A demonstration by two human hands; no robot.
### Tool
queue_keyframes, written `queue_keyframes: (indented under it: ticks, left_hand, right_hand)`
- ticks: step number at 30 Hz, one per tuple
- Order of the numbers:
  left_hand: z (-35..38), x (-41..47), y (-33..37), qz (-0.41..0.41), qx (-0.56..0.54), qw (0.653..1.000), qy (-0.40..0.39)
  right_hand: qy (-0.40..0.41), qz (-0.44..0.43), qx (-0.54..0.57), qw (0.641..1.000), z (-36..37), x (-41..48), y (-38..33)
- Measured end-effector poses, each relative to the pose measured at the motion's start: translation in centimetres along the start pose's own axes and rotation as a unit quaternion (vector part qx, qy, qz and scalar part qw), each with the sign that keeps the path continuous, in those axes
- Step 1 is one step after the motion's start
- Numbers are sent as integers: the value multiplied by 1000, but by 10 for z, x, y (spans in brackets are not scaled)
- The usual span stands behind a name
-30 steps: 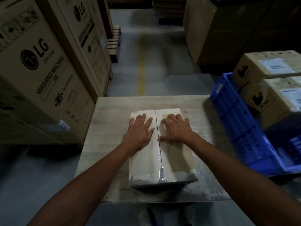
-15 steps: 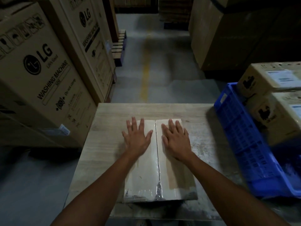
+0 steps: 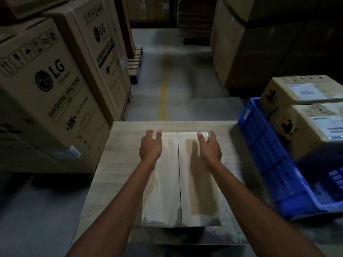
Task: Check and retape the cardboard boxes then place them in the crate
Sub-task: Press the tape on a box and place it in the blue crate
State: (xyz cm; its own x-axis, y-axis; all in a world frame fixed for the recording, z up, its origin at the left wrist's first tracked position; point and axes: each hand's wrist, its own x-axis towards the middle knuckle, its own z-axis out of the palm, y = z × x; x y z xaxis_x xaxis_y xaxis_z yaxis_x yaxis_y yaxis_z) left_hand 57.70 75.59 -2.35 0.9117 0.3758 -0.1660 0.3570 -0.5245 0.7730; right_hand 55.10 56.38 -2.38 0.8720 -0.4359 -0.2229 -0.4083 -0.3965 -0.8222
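A long cardboard box (image 3: 167, 193) lies lengthwise on the wooden table (image 3: 118, 154), with clear tape shining along its centre seam. My left hand (image 3: 150, 148) hovers over the box's far left corner, fingers spread and curved down to the far edge. My right hand (image 3: 209, 148) does the same at the far right corner, raised enough to cast a shadow on the lid. Neither hand encloses anything. To the right stands a blue plastic crate (image 3: 263, 156) holding two labelled cardboard boxes, one (image 3: 300, 89) behind the other (image 3: 311, 130).
Tall washing-machine cartons (image 3: 52, 101) stand close to the table's left side. More large cartons (image 3: 241, 52) rise at the right rear. An aisle with a yellow floor line (image 3: 163, 97) runs ahead, and a wooden pallet (image 3: 134, 62) sits at its left.
Both hands lay flat near the box's seam; they have slid forward and apart to the far corners and lifted off the lid. The view has tilted, showing more of the box.
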Motion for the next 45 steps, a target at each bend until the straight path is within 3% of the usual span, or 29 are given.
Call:
queue_keyframes:
  ticks: [10,14,18,21,25,28,32,41,45]
  left_hand:
    - [-60,-31,39,146,-87,977,128]
    - [-61,-48,25,157,-71,977,124]
    - [-64,-49,-9,198,-64,972,108]
    - [-71,-54,-15,219,0,972,87]
    - [-76,-75,-22,396,85,902,147]
    - [-71,-90,-28,467,160,866,86]
    - [-64,-95,-34,452,282,846,17]
    - [-82,-92,-12,458,252,853,-11]
    - [-82,-83,5,411,247,876,-47]
  right_hand:
    - [141,-62,105,983,-38,-42,-58]
    - [139,-58,79,985,-32,-60,-45]
    - [135,-110,34,984,-22,-72,-33]
    - [121,-116,-2,986,-24,-76,-28]
    - [174,-281,-112,937,-28,-95,-20]
    - [121,-375,-223,892,-19,-108,-16]
    - [50,-373,-331,865,-14,-118,-10]
    - [8,-350,-383,855,-33,-120,-36]
    - [15,-310,-397,864,-32,-104,-52]
